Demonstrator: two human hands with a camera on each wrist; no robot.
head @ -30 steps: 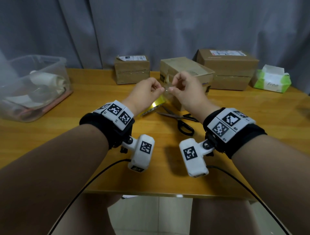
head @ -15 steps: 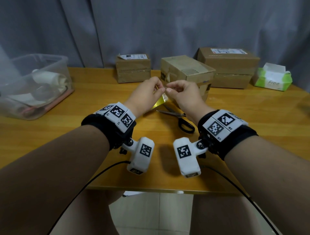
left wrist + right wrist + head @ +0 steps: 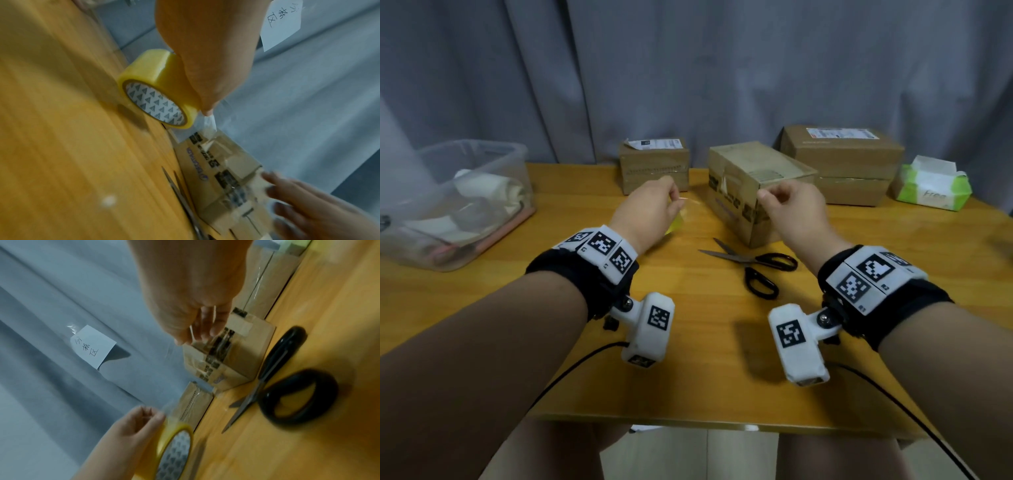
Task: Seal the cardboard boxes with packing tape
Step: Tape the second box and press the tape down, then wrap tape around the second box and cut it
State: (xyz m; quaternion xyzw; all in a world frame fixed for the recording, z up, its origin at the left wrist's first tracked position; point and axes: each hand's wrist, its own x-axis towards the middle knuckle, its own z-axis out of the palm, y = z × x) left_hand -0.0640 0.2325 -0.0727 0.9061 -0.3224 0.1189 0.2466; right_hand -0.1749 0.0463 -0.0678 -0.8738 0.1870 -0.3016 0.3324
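Both hands parted since earlier: left hand point(image 3: 650, 209) gripping yellow tape roll point(image 3: 156, 87), right hand point(image 3: 792, 209) pinching the thin, clingy, easily creased clear strip's end.

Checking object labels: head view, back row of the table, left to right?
Plastic bin → small box → middle box → large box → tissue pack.
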